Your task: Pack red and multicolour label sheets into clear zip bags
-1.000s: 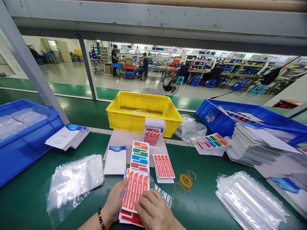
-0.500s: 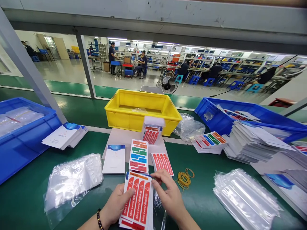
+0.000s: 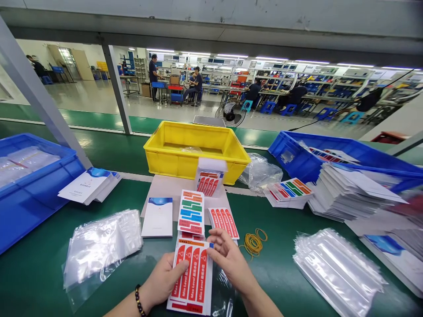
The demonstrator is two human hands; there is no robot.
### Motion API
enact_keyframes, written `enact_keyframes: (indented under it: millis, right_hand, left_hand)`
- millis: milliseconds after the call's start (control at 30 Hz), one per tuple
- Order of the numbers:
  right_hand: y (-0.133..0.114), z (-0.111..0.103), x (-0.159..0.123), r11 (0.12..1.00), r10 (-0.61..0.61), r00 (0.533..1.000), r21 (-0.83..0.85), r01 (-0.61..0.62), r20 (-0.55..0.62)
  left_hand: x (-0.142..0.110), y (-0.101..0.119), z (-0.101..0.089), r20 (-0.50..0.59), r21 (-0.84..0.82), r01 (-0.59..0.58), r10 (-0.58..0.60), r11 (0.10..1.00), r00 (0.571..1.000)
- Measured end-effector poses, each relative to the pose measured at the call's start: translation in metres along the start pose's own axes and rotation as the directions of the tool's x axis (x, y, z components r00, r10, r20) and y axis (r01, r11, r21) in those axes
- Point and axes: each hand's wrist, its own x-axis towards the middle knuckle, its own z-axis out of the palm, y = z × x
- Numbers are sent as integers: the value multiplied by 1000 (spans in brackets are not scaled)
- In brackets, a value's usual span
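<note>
At the near edge of the green bench [image 3: 267, 286], a stack of red label sheets [image 3: 194, 281] is held face up between the two hands, tilted so that the print can likely be read. By the left hand [image 3: 167, 275] the stack is gripped at its side, thumb pressed on top and fingers hidden beneath, presumably to keep the sheets from sliding. The right hand [image 3: 228, 255] is set at the upper right corner, its fingers curled and the gap to the thumb narrow; whether the corner is pinched cannot be told. Just beyond, a white booklet [image 3: 157, 220], multicoloured label sheets [image 3: 191, 213] and a smaller red-label pile [image 3: 224, 222] are laid side by side, seemingly for easy reach. Against the yellow bin [image 3: 185, 164] an upright block of sheets [image 3: 209, 178] is stood, probably for support. Rubber bands [image 3: 253, 245] are kept loose beside the red pile.
</note>
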Motion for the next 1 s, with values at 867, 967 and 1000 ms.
enact_keyframes:
  millis: [867, 967, 1000]
  right_hand:
    - [-5, -21, 18, 995, 20, 986, 101, -3, -167]
    - [-2, -14, 17, 994, 39, 995, 101, -30, -89]
    - [-2, -12, 16, 995, 35, 998, 93, -30, -55]
  left_hand:
    - [5, 0, -7, 29, 630, -336, 411, 700, 911]
    - [7, -2, -7, 1, 592, -322, 399, 739, 917]
    - [7, -3, -8, -19, 570, -313, 392, 760, 920]
